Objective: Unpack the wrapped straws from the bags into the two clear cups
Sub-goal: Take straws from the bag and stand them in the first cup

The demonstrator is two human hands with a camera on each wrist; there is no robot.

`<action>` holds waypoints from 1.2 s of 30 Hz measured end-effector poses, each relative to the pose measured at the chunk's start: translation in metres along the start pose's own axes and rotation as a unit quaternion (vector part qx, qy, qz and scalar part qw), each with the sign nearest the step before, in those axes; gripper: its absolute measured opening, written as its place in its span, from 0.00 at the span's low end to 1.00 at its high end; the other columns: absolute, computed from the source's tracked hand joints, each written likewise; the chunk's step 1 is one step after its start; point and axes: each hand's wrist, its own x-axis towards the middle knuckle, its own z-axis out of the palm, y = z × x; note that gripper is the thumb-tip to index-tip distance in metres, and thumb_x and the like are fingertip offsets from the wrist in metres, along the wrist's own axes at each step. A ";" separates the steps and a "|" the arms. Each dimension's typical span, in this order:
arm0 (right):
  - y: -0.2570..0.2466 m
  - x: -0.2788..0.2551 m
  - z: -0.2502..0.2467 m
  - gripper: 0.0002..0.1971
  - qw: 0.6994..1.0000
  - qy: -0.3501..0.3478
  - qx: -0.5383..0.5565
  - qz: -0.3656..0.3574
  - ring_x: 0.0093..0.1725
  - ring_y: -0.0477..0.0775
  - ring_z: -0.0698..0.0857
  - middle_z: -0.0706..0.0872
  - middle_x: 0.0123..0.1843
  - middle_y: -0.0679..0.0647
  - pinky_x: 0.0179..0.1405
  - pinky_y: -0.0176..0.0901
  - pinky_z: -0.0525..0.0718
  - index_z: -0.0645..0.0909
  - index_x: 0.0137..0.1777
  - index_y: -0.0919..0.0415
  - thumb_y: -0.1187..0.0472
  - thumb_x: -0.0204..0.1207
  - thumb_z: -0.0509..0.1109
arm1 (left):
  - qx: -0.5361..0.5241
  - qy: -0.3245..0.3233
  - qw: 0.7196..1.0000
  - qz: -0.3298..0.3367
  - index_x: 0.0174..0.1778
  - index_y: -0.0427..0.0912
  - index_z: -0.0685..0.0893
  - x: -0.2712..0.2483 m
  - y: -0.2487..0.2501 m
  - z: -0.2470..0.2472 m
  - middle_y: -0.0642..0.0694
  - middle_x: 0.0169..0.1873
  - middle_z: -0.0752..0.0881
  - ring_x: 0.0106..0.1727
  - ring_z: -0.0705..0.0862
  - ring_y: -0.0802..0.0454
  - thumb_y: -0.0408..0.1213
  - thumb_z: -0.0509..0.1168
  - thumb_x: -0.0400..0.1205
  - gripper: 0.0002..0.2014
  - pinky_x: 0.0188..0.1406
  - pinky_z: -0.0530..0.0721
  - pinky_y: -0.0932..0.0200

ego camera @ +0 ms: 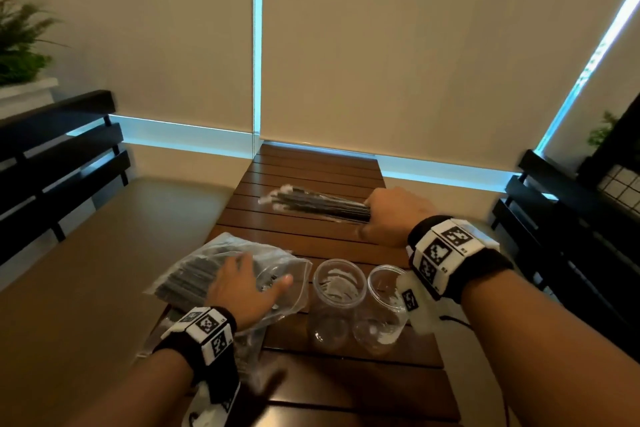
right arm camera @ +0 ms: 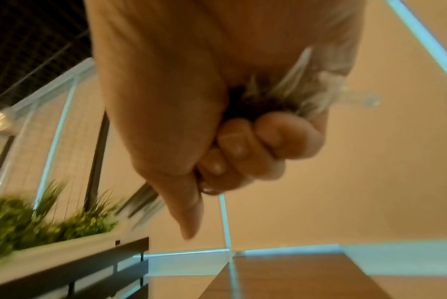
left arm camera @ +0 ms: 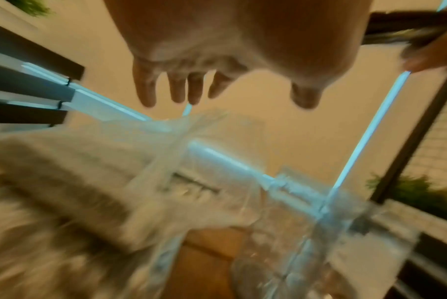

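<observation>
My right hand (ego camera: pixel 394 215) is gripping a bundle of wrapped straws (ego camera: pixel 318 204) by one end, fingers (right arm camera: pixel 245 145) curled tight so none slip, the bundle lying level above the counter (ego camera: pixel 311 163). My left hand (ego camera: pixel 246 288) is spreading flat, fingers straight, over the bag (ego camera: pixel 194 274), likely steadying it. The two clear cups (ego camera: pixel 339 288) are standing upright and empty just beside the bag, within easy reach for loading.

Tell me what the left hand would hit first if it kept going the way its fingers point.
Probably the straw-filled plastic bag: the left hand is spread open over it, fingers aimed across its top toward the table's far end. The blurred left wrist view cannot settle whether it already touches the bag.
</observation>
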 end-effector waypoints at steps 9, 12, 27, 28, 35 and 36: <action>-0.057 -0.019 0.098 0.07 0.956 0.076 0.269 -0.094 0.38 0.48 0.86 0.87 0.39 0.47 0.40 0.49 0.87 0.80 0.45 0.50 0.48 0.77 0.69 | -0.656 -0.080 0.750 0.006 0.50 0.37 0.83 -0.025 0.092 -0.076 0.42 0.46 0.91 0.52 0.90 0.47 0.53 0.70 0.73 0.21 0.58 0.84 0.48; -0.076 -0.024 0.116 0.08 0.942 0.049 0.305 -0.131 0.40 0.47 0.86 0.88 0.42 0.48 0.41 0.48 0.87 0.78 0.51 0.50 0.53 0.75 0.72 | -0.697 -0.018 0.716 -0.037 0.37 0.43 0.79 -0.022 0.095 -0.078 0.48 0.24 0.80 0.35 0.85 0.52 0.47 0.73 0.76 0.13 0.57 0.85 0.49; -0.077 -0.007 0.075 0.17 0.935 -0.038 0.328 -0.132 0.53 0.47 0.85 0.86 0.55 0.48 0.55 0.43 0.85 0.80 0.62 0.55 0.71 0.76 0.64 | -0.323 0.148 0.927 0.122 0.23 0.46 0.69 -0.017 0.081 -0.087 0.52 0.20 0.72 0.25 0.72 0.52 0.37 0.72 0.76 0.20 0.34 0.80 0.51; -0.071 -0.007 0.062 0.16 0.915 0.027 0.387 -0.110 0.52 0.46 0.85 0.87 0.53 0.47 0.53 0.43 0.86 0.82 0.58 0.54 0.71 0.78 0.62 | -0.287 0.160 0.937 0.114 0.23 0.45 0.69 -0.014 0.074 -0.085 0.52 0.20 0.73 0.26 0.72 0.52 0.36 0.72 0.76 0.20 0.34 0.80 0.51; -0.086 -0.025 -0.007 0.23 0.868 0.234 0.398 -0.180 0.36 0.50 0.80 0.81 0.37 0.48 0.36 0.49 0.79 0.75 0.39 0.50 0.36 0.83 0.47 | -0.117 0.157 0.967 0.163 0.25 0.51 0.72 -0.017 0.065 -0.069 0.53 0.24 0.77 0.27 0.74 0.55 0.33 0.66 0.78 0.17 0.30 0.72 0.60; -0.093 -0.025 0.003 0.24 0.902 0.228 0.323 -0.177 0.33 0.49 0.78 0.79 0.34 0.47 0.35 0.49 0.77 0.73 0.35 0.50 0.36 0.83 0.48 | -0.092 0.142 0.970 0.176 0.29 0.49 0.77 -0.017 0.070 -0.067 0.50 0.26 0.81 0.29 0.76 0.53 0.32 0.66 0.78 0.13 0.32 0.74 0.58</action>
